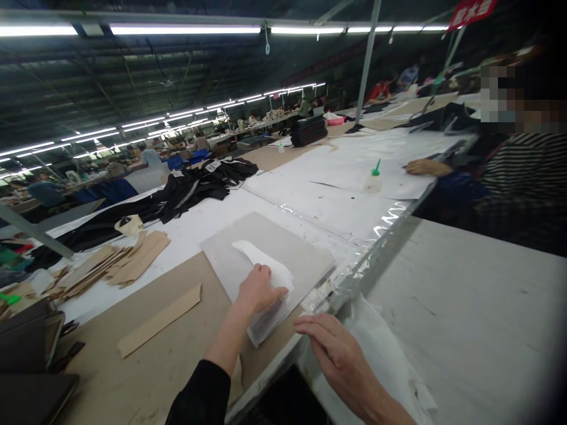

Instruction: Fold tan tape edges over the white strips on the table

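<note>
My left hand [260, 289] rests on a white, curved, flat piece [259, 255], its thumb apart from its fingers. The piece looks thin, like paper or cloth, and I cannot tell which. Beneath it lies a smooth, pale grey sheet [283, 236], set on a brown board [177, 330]. At the table's front edge is my right hand [334, 348], with fingers bent and pressed together. Its thumb and whatever it may hold are hidden. White sheet material [381, 348] hangs just beyond this hand. A tan strip [160, 321] lies left of my left arm.
Tan cut pieces [137, 260] and black garments [199, 186] lie on the left. Ahead, a bottle with a green nozzle [373, 179] stands on the white surface. At the right sits a co-worker in a striped top [527, 171]. Clear tape [354, 260] lines the table edge.
</note>
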Demonstrator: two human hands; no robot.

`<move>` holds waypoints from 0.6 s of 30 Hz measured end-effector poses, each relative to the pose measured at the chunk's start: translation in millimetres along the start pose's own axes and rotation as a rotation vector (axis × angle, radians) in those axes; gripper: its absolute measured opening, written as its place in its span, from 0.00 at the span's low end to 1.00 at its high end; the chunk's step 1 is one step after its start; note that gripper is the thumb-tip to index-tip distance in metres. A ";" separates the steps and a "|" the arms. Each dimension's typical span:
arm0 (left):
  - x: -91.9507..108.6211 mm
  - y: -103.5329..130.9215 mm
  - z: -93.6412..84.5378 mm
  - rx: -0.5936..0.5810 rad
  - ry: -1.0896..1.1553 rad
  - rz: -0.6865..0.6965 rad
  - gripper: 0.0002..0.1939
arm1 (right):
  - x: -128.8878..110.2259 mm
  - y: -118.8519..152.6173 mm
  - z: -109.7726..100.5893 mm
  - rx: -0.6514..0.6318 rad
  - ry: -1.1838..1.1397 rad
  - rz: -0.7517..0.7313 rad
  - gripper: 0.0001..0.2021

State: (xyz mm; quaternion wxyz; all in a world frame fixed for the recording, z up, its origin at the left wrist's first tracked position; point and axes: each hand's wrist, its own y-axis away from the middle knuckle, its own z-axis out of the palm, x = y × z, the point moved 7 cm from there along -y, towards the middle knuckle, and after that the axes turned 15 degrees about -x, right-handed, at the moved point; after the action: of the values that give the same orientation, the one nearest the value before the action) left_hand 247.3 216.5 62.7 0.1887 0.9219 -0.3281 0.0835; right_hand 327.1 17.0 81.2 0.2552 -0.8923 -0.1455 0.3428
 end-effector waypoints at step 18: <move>-49.8 -21.3 6.5 -0.092 0.595 0.044 0.18 | 42.7 -23.0 5.7 -0.203 0.059 0.116 0.17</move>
State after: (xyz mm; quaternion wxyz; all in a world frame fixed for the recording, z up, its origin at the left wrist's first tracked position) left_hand 222.7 257.6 36.7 0.3162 0.8400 -0.2819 0.3390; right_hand 352.1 56.6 67.4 0.1477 -0.9302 -0.1201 0.3139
